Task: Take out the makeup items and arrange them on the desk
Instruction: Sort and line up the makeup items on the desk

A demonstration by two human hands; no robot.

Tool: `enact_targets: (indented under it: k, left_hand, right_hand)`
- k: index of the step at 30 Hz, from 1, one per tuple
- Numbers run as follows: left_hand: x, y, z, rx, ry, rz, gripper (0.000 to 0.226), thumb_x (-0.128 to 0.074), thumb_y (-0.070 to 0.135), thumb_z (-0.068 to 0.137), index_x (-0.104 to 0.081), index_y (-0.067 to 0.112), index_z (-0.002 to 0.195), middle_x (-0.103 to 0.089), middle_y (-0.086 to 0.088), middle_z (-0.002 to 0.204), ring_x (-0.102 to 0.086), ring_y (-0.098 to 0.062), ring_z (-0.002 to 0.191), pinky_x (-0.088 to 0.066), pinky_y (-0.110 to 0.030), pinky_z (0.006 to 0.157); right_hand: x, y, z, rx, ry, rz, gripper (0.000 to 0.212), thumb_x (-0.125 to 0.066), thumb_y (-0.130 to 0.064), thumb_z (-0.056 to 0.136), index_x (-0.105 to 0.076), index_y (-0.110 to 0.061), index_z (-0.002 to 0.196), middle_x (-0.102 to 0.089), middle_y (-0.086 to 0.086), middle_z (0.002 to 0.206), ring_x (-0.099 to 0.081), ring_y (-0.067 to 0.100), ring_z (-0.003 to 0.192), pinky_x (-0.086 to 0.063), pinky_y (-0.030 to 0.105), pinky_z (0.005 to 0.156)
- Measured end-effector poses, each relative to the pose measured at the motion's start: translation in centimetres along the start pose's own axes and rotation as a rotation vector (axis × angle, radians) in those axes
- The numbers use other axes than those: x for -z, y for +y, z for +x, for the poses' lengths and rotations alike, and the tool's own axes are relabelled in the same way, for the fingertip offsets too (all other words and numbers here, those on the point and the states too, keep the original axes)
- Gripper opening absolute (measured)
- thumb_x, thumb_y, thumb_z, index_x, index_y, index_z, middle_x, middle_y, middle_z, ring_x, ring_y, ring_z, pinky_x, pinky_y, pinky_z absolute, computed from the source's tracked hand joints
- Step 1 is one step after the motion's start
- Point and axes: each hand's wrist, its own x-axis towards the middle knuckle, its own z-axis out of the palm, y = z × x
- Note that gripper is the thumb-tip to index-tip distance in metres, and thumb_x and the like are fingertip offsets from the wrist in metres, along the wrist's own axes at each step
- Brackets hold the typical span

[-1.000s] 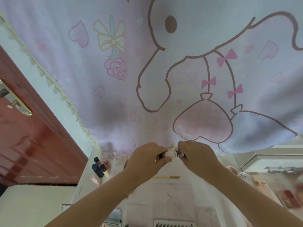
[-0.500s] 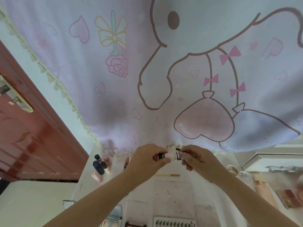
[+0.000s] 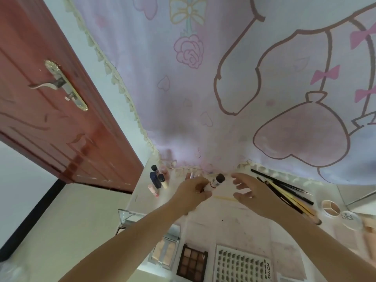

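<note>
Desk (image 3: 234, 220): left hand (image 3: 191, 192) fingers pinching tube (image 3: 215, 181); right hand (image 3: 251, 193) fingers spread.

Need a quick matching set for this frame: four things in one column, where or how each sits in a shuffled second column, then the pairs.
Things
1. small tube with dark cap
2. right hand
3. brushes and pencils
4. eyeshadow palette

States
A. lying fanned out on the desk, right of both hands
B. open, holding nothing
C. held in the left hand
D. flat at the near edge, beside the white lash tray

Pairs: 1-C, 2-B, 3-A, 4-D
</note>
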Motion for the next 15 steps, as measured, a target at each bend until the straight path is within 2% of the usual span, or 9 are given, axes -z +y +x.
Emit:
enact_targets:
  k: [3,6,9,12,15]
  left_hand:
    - [1.0,-2.1,0.6,0.137,0.233,-0.243,0.029,-0.057,0.009,0.089,-0.058,0.008,0.117,-0.054,0.004,0.094,-0.048,-0.011,0.090,-0.034,-0.020,0.079]
    - [1.7,-4.5,1.6,0.236,0.388,-0.418,0.027,-0.057,0.010,0.089,-0.059,0.006,0.115,-0.052,0.003,0.075,-0.045,-0.010,0.068,-0.038,-0.019,0.066]
    - [1.1,-6.9,2.1,0.408,0.509,-0.534,0.023,-0.058,0.007,0.087,-0.060,0.001,0.110,-0.055,0.001,0.069,-0.050,-0.013,0.065,-0.041,-0.021,0.065]
    - [-0.5,-8.6,2.2,0.529,0.514,-0.503,0.021,-0.061,0.007,0.085,-0.060,-0.001,0.105,-0.057,-0.002,0.075,-0.054,-0.022,0.078,-0.045,-0.027,0.069]
    - [-1.8,-9.3,2.6,0.628,0.551,-0.475,0.021,-0.061,0.008,0.085,-0.061,-0.001,0.104,-0.059,-0.010,0.085,-0.055,-0.025,0.083,-0.047,-0.035,0.084]
  right_hand:
    - [-2.1,1.6,2.4,-0.077,-0.093,-0.150,0.050,-0.047,-0.022,0.094,-0.029,-0.015,0.140,-0.040,0.001,0.137,-0.037,0.016,0.130,-0.029,0.021,0.103]
    - [-4.1,3.1,4.3,-0.159,-0.194,-0.292,0.055,-0.043,-0.026,0.095,-0.021,-0.013,0.143,-0.026,0.006,0.149,-0.025,0.021,0.137,-0.022,0.029,0.111]
    - [-5.4,4.7,5.7,-0.231,-0.277,-0.448,0.057,-0.037,-0.030,0.097,-0.014,-0.012,0.145,-0.010,0.009,0.154,-0.009,0.025,0.142,-0.017,0.035,0.115]
    - [-6.4,5.9,6.5,-0.274,-0.333,-0.544,0.055,-0.034,-0.034,0.096,-0.017,-0.010,0.143,-0.005,0.012,0.153,-0.006,0.029,0.141,-0.021,0.039,0.114]
    - [-7.1,6.7,6.8,-0.283,-0.366,-0.579,0.054,-0.033,-0.036,0.096,-0.018,-0.009,0.140,0.000,0.012,0.153,-0.005,0.030,0.140,-0.022,0.041,0.112]
